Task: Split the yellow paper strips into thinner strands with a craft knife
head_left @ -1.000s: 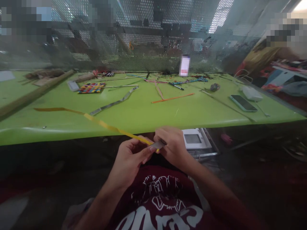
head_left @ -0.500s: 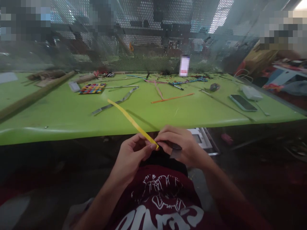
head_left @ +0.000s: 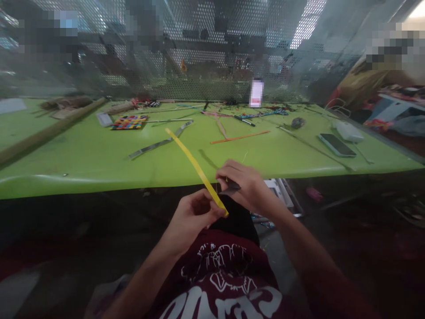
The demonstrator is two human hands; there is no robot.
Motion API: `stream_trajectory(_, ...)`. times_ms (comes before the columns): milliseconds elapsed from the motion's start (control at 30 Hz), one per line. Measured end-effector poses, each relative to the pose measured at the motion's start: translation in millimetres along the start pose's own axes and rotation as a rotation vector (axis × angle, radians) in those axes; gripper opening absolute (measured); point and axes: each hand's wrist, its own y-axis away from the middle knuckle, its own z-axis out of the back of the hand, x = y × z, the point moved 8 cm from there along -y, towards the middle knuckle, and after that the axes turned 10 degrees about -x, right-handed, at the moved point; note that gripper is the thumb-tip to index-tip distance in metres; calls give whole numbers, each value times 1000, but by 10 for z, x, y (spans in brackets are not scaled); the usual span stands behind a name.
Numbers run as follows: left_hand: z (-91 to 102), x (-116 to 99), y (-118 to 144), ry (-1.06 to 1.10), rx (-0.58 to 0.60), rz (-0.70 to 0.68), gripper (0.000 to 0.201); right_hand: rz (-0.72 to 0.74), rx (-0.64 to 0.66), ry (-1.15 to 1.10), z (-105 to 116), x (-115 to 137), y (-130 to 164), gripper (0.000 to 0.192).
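Pinched between thumb and fingertips of the left hand [head_left: 194, 217]: the near end of a yellow strip [head_left: 195, 167], rising stiffly up and away to the left, its far tip hanging over the green table [head_left: 99, 168]. Just right of it and a little higher, closed around a small dark blade [head_left: 229, 189], the right hand [head_left: 244, 186], the blade's tip lying close beside the strip, contact too blurred to tell. Below both hands, a maroon shirt [head_left: 226, 279] with white print. Behind the right wrist, under the table's edge, part of a white device [head_left: 277, 190]. Farther out on the table, a grey strip [head_left: 159, 142] lying flat just beyond the yellow tip, an orange strip [head_left: 239, 136] to its right, a multicoloured woven mat [head_left: 129, 122] towards the back left, a black pen [head_left: 244, 120], a long wooden pole [head_left: 49, 133] along the left side, and a phone [head_left: 336, 145] face up at the right. Behind the table, a perforated metal screen [head_left: 199, 57].
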Motion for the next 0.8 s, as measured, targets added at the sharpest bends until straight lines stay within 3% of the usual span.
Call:
stream_trajectory(167,-146,82,27,-77,66,51,21,1,59,126,-84,-141,-256,6)
stream_trajectory(333,-207,158,61,-107,125,51,17,-115,129,425,-265,-384,-535,6)
stream_trajectory(567,-354,421,147,-81,260,89,19,-275,145,743,-407,-996,-964,28)
stream_trajectory(800,-436,610,238,-94,340,166,22,-350,184,823,-403,-1682,-1366,38)
